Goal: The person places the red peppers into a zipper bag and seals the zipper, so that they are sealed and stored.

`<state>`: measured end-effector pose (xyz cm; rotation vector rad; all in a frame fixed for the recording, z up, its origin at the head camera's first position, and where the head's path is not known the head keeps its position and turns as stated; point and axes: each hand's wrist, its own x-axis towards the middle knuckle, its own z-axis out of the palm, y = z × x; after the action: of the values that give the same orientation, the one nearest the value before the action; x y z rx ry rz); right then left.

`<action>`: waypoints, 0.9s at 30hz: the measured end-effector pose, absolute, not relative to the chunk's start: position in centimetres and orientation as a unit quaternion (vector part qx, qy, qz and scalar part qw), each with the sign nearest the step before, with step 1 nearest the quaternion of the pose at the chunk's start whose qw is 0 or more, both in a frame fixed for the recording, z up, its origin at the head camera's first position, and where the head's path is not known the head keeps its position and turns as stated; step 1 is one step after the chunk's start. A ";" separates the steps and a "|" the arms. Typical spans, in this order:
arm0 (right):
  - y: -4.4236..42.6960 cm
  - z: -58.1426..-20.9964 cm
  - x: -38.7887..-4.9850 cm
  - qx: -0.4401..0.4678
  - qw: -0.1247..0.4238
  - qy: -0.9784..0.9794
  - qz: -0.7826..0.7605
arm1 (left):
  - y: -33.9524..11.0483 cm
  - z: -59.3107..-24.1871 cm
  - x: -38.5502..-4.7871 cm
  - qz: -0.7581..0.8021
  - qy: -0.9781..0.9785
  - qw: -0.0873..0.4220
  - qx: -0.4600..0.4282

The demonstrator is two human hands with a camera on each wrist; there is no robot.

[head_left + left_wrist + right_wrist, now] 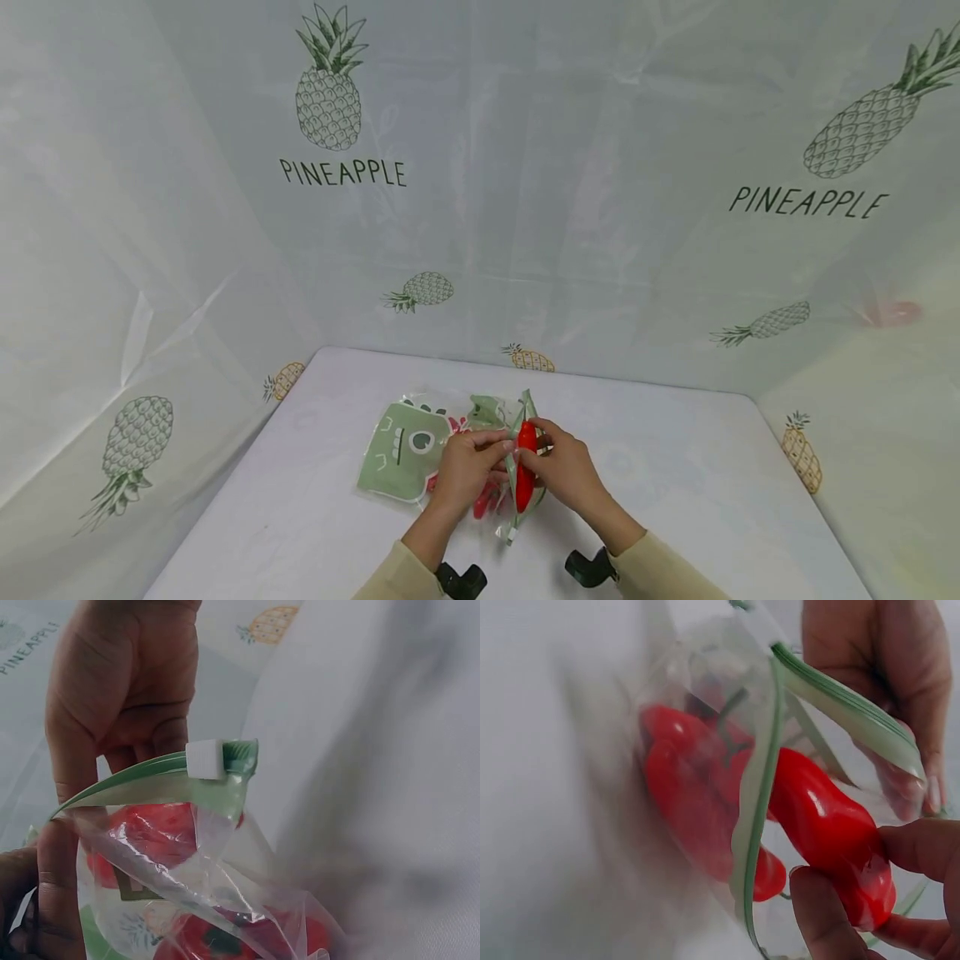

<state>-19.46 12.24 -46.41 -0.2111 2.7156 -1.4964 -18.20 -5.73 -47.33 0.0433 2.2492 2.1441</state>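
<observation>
A clear slider zip bag with green edging (759, 802) stands with its mouth parted, its green cartoon-monster front (378, 467) spread to the left in the head view. Thumb and fingers of my left hand (463, 471) pinch the bag's left edge at the mouth. My right hand (570, 471) holds a shiny red pepper (829, 832) between thumb and fingers, right at the opening. More red peppers (690, 795) show through the clear plastic inside. The white slider (204, 760) sits at the near end of the zip.
The bag lies on a white table (300, 517). Behind and beside the table hangs a pale curtain (540, 208) printed with pineapples. Dark camera mounts (590, 568) hang at both wrists, below the beige sleeves (663, 571).
</observation>
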 end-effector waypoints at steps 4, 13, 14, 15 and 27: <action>11.9 -46.6 -19.3 -0.086 0.015 0.878 -0.471 | -5.8 -47.4 -18.3 0.697 0.717 0.018 0.011; 11.8 -46.1 -19.2 -0.082 0.006 0.887 -0.455 | -6.1 -47.3 -18.5 0.699 0.715 0.006 0.011; 11.8 -46.1 -19.2 -0.081 0.008 0.887 -0.455 | -6.1 -47.2 -18.6 0.698 0.716 0.005 0.011; 11.8 -46.0 -19.2 -0.079 0.012 0.887 -0.454 | -6.0 -47.2 -18.6 0.698 0.716 0.005 0.012; 11.7 -45.9 -19.4 -0.038 -0.039 0.876 -0.478 | -6.4 -46.9 -17.9 0.674 0.739 -0.002 0.018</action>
<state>-19.41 11.70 -45.87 -0.1219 2.8248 -1.5415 -17.95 -6.38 -46.90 0.0565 2.3231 2.1197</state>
